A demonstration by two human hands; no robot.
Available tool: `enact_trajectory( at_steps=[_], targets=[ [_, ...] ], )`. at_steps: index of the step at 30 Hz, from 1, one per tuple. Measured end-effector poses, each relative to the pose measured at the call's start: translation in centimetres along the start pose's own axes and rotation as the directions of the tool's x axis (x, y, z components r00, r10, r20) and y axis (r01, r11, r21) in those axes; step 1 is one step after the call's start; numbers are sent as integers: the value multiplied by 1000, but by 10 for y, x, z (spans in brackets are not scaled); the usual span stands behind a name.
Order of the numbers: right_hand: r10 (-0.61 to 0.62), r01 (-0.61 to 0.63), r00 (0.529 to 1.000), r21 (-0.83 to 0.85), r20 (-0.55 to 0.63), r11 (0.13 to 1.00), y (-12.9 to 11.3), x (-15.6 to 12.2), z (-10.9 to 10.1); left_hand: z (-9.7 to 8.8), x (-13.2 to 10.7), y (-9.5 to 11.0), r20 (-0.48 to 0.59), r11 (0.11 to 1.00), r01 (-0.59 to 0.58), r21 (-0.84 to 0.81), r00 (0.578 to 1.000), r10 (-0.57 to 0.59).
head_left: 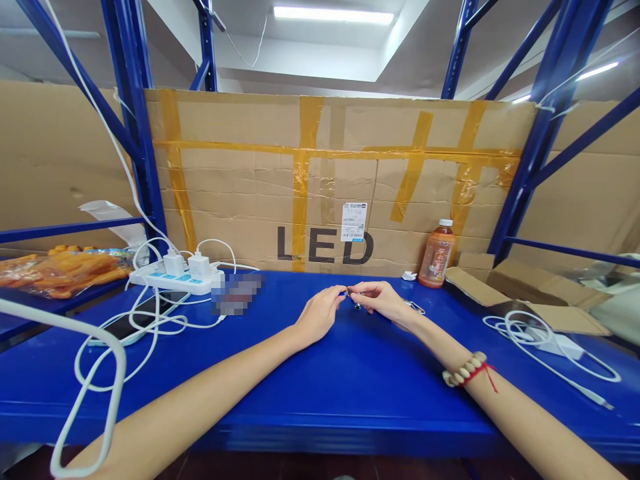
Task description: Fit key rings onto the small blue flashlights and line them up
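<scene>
Over the blue tabletop [320, 380], my two hands meet at a small shiny metal piece [349, 292]. My left hand [319, 315] has its fingers pressed together and reaches the piece from the left. On the other side, the thumb and fingertips of my right hand [381, 301] pinch it. A second small dark, shiny bit [357, 307] shows just below the right fingertips; whether it joins the first piece I cannot tell. Beside the right wrist lies a silver wire-like clip or ring [416, 307], partly hidden by that hand.
At left are a white power strip [173, 277] with chargers, looping white cables and a phone [145, 317]. An orange drink bottle [437, 255] and crumpled white paper [409, 275] stand at the back right, near an open carton [565, 319] and a cabled white adapter [555, 343]. Cardboard [240, 200] walls the back.
</scene>
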State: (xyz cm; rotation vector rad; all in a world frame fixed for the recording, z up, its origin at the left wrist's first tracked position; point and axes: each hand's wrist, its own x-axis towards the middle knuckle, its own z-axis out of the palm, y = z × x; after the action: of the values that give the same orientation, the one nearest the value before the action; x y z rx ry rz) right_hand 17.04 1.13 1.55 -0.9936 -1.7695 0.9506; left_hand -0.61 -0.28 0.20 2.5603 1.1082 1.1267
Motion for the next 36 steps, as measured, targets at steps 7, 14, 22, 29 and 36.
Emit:
enact_trajectory(
  at_steps=[7,14,22,29,36],
  targets=[
    [-10,10,1000,2,26,1000,3,1,-2,2,0,-3,-19,998,-62,-15,998,62],
    [-18,18,1000,34,18,999,4,1,-2,2,-1,-4,-22,995,-88,-42,996,87],
    [-140,140,989,5,42,990,0,2,-5,-2,-3,0,72,990,-110,-92,991,117],
    [-261,262,964,-24,44,965,-4,-1,-3,-2,-5,0,127,989,-84,-124,987,99],
    [-333,337,941,-124,51,933,-1,0,-3,-1,-4,-2,105,988,-88,-131,989,102]
  ],
)
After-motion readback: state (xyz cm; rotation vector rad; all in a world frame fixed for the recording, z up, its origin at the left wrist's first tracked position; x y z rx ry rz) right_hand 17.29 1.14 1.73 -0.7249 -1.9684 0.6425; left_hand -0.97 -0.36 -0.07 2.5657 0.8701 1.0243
